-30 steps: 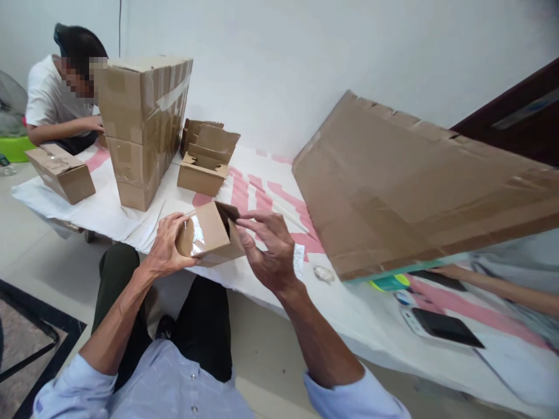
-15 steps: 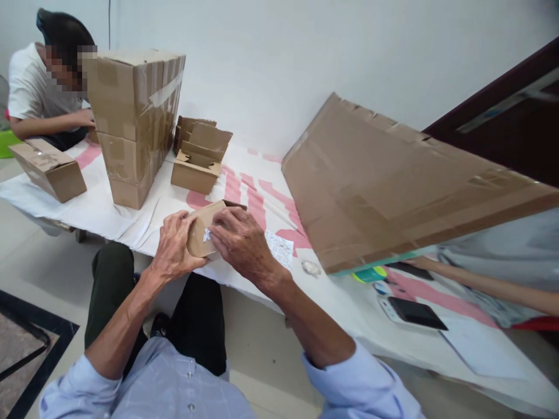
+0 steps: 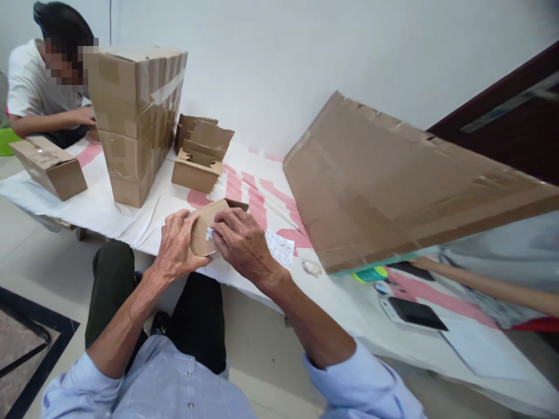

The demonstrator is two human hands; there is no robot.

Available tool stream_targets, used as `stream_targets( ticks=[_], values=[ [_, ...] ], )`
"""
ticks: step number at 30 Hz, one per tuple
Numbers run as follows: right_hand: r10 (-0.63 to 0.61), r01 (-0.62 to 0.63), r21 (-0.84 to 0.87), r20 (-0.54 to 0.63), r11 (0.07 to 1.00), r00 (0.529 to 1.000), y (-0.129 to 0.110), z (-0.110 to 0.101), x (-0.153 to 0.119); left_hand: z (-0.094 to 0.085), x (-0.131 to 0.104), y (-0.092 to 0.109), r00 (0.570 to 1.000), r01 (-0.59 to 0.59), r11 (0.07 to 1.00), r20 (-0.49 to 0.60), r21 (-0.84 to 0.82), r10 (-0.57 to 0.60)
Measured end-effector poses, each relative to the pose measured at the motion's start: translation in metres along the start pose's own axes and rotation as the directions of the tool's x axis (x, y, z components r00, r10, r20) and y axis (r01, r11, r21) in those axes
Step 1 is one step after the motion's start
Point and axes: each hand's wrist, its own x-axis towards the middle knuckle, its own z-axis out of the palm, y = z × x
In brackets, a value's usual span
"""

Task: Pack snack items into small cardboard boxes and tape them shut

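A small cardboard box (image 3: 202, 234) is at the near edge of the cloth-covered table, its dark opening towards the back right. My left hand (image 3: 176, 247) grips its left side, thumb along the near edge. The fingers of my right hand (image 3: 241, 243) are bent together against the box's face, at a small white sticker (image 3: 209, 234). Whether they pinch the sticker is hidden. To the right of my right hand lies a white sheet with printed marks (image 3: 280, 249).
Taped boxes (image 3: 137, 128) are stacked at the left, by an open box (image 3: 196, 172) and a closed box (image 3: 52, 169). A big cardboard panel (image 3: 393, 186) leans at the right, near a white device (image 3: 414, 314). A person (image 3: 43, 93) sits at the far left; another's arm (image 3: 480, 282) reaches in from the right.
The view has shifted very slightly. Both hands stay on the small box in nearly the same pose, with my right fingers still at the sticker.
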Motion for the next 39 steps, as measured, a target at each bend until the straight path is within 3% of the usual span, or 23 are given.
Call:
stream_targets(
  ticks=[21, 26, 32, 39],
  values=[
    [0.052, -0.054, 0.024, 0.081, 0.998, 0.995, 0.005, 0.005, -0.005, 0.002, 0.000, 0.006, 1.000, -0.005, 1.000, -0.006, -0.003, 0.005],
    [0.096, -0.097, 0.080, 0.022, 0.992, 0.995, 0.005, 0.002, -0.006, 0.002, 0.000, 0.007, 1.000, -0.007, 1.000, -0.005, 0.009, 0.007],
    [0.073, -0.077, 0.105, 0.039, 0.991, 0.997, 0.005, -0.002, -0.005, 0.000, 0.001, 0.011, 1.000, 0.002, 1.000, 0.002, 0.018, -0.002],
    [0.037, -0.039, 0.016, 0.069, 0.999, 0.997, 0.006, -0.002, 0.001, -0.001, 0.001, 0.010, 1.000, 0.000, 1.000, 0.019, 0.013, -0.001]
  ],
)
